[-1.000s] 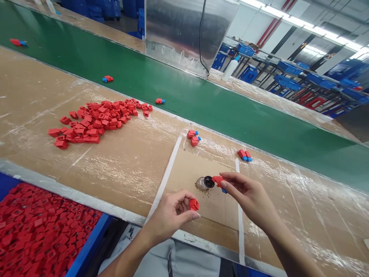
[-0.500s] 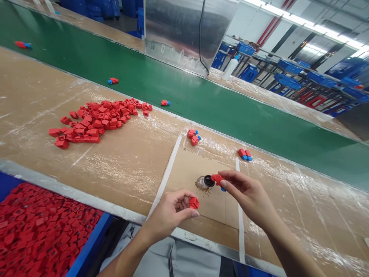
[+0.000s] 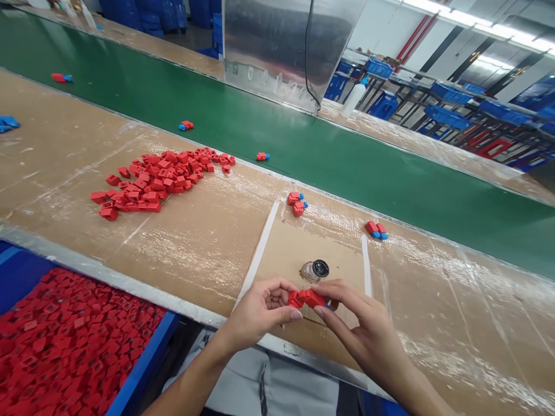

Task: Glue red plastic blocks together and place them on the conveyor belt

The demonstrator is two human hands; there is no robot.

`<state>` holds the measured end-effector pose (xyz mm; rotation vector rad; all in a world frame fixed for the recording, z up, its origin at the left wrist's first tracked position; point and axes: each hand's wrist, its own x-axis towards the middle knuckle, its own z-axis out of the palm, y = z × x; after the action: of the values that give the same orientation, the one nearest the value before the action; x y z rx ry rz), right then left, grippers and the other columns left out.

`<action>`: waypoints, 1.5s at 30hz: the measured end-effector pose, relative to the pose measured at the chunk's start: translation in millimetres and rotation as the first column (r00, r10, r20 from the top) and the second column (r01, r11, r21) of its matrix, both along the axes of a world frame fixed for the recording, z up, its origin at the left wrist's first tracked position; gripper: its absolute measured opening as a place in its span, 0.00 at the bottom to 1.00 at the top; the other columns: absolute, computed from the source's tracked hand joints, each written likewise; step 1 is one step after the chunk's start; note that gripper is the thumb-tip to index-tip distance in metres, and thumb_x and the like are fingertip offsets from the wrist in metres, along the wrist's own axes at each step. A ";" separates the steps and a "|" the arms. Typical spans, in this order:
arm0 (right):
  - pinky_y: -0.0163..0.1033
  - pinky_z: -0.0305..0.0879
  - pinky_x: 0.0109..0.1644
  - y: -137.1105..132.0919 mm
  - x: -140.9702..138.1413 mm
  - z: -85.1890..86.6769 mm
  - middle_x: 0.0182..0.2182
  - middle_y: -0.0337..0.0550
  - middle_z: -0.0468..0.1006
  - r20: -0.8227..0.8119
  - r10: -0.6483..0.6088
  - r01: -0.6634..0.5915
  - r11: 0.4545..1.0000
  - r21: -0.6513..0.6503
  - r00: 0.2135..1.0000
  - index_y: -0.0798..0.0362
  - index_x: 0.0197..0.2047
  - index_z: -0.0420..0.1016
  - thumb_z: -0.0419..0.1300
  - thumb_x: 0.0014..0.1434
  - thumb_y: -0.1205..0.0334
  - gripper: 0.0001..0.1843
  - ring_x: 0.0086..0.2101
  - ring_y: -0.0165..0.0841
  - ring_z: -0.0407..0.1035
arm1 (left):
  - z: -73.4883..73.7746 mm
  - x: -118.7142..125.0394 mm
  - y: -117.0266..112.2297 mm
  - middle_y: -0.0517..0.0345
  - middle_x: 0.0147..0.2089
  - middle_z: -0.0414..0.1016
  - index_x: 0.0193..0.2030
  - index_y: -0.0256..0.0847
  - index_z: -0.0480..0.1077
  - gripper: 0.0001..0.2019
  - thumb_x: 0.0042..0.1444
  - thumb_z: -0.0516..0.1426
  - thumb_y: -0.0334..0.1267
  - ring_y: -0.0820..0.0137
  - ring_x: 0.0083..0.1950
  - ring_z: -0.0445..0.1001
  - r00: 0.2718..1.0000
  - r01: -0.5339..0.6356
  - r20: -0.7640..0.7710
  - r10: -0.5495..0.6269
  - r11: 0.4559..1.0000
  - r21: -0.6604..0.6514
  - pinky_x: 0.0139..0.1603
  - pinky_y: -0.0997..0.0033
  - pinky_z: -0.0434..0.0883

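Between thumb and fingers, my left hand (image 3: 264, 306) pinches a small red plastic block (image 3: 295, 299). My right hand (image 3: 358, 315) grips a red-and-blue plastic piece (image 3: 313, 297), its blue end mostly covered by my fingers. The two red parts meet end to end at the front edge of the cardboard sheet (image 3: 281, 254). Just beyond them stands a small clear jar with a black top (image 3: 319, 268). Two red-and-blue pieces (image 3: 297, 203) lie behind the jar, and another pair (image 3: 376, 229) lies to the right.
Loose red blocks are heaped (image 3: 160, 176) on the left of the bench. A blue bin (image 3: 145, 361) full of red blocks stands at lower left. Along the far side runs a green conveyor belt (image 3: 221, 127) carrying several red-and-blue pieces. A metal box (image 3: 277, 52) rises behind it.
My right hand has drawn the red-and-blue piece back from the jar towards me, against the red block in my left hand. Pieces on the belt appear shifted right as the view turned slightly.
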<state>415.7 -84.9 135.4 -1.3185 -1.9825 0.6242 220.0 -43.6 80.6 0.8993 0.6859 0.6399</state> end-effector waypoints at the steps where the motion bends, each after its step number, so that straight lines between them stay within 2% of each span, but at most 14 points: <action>1: 0.35 0.69 0.39 -0.1 0.4 -0.5 0.42 0.44 0.76 0.006 0.001 -0.001 1.000 0.000 1.000 0.50 0.50 0.72 0.58 0.65 0.68 0.10 0.37 0.32 0.70 | 0.2 0.0 -0.2 0.62 0.31 0.71 0.42 0.37 0.72 0.16 0.48 0.68 0.39 0.76 0.31 0.66 1.000 -0.003 0.002 0.003 1.000 -0.001 0.33 0.76 0.63; 13: 0.34 0.67 0.40 -2.5 0.0 -6.1 0.42 0.45 0.74 0.010 0.026 -0.026 0.999 -0.028 1.000 0.50 0.48 0.72 0.58 0.66 0.68 0.08 0.38 0.33 0.70 | -1.0 0.5 -1.7 0.62 0.32 0.70 0.42 0.37 0.72 0.16 0.50 0.67 0.39 0.76 0.32 0.65 1.000 0.013 -0.009 -0.013 1.000 0.027 0.35 0.76 0.62; 18: 0.34 0.66 0.42 -5.2 -3.4 -10.5 0.41 0.45 0.72 -0.014 0.049 -0.050 0.996 -0.073 0.999 0.51 0.45 0.72 0.55 0.67 0.69 0.07 0.38 0.32 0.70 | -1.3 -1.6 -2.2 0.65 0.28 0.65 0.41 0.37 0.72 0.10 0.54 0.63 0.38 0.75 0.30 0.61 0.994 0.064 -0.095 -0.051 0.989 0.131 0.32 0.76 0.59; 22: 0.34 0.64 0.41 -8.3 -7.1 -11.7 0.39 0.43 0.71 -0.030 0.055 -0.059 0.988 -0.142 0.998 0.49 0.45 0.71 0.53 0.68 0.69 0.07 0.36 0.31 0.69 | -2.6 -2.7 -1.9 0.63 0.29 0.64 0.40 0.38 0.73 0.07 0.57 0.60 0.38 0.74 0.31 0.60 0.980 0.119 -0.186 -0.076 0.966 0.230 0.31 0.75 0.58; 27: 0.34 0.63 0.41 -11.6 -11.8 -14.1 0.40 0.43 0.70 0.030 0.030 -0.026 0.992 -0.126 0.999 0.50 0.45 0.71 0.52 0.69 0.68 0.08 0.38 0.32 0.68 | -1.5 -1.6 -0.5 0.64 0.27 0.63 0.38 0.38 0.72 0.06 0.60 0.56 0.37 0.75 0.28 0.58 0.962 0.175 -0.253 -0.102 0.942 0.287 0.28 0.76 0.56; 37: 0.36 0.62 0.42 -21.6 -19.8 -20.2 0.40 0.44 0.70 0.032 -0.045 0.048 0.992 -0.119 0.998 0.51 0.43 0.69 0.49 0.70 0.67 0.08 0.38 0.33 0.67 | -2.9 -2.0 -3.7 0.62 0.27 0.67 0.39 0.38 0.72 0.07 0.60 0.56 0.38 0.75 0.27 0.64 0.945 0.209 -0.308 -0.112 0.929 0.305 0.27 0.76 0.61; 42: 0.36 0.64 0.40 -21.0 -18.9 -20.5 0.38 0.45 0.72 0.010 -0.078 0.079 0.992 -0.102 0.997 0.51 0.40 0.69 0.49 0.70 0.65 0.09 0.37 0.35 0.69 | -2.4 -1.5 -1.2 0.62 0.27 0.67 0.41 0.37 0.72 0.09 0.60 0.57 0.40 0.75 0.25 0.65 0.961 0.175 -0.255 -0.106 0.947 0.268 0.26 0.76 0.65; 45: 0.37 0.66 0.40 -16.4 -17.7 -23.4 0.36 0.44 0.75 -0.031 -0.128 0.121 0.979 -0.162 0.991 0.51 0.40 0.71 0.50 0.69 0.62 0.09 0.36 0.36 0.71 | -2.2 -0.4 1.9 0.62 0.26 0.68 0.43 0.35 0.73 0.11 0.59 0.58 0.42 0.75 0.25 0.66 0.971 0.150 -0.219 -0.100 0.963 0.222 0.27 0.75 0.67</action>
<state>398.0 -101.3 112.0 -1.5008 -1.8317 0.7571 219.6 -41.8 78.4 1.2346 0.7401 0.5255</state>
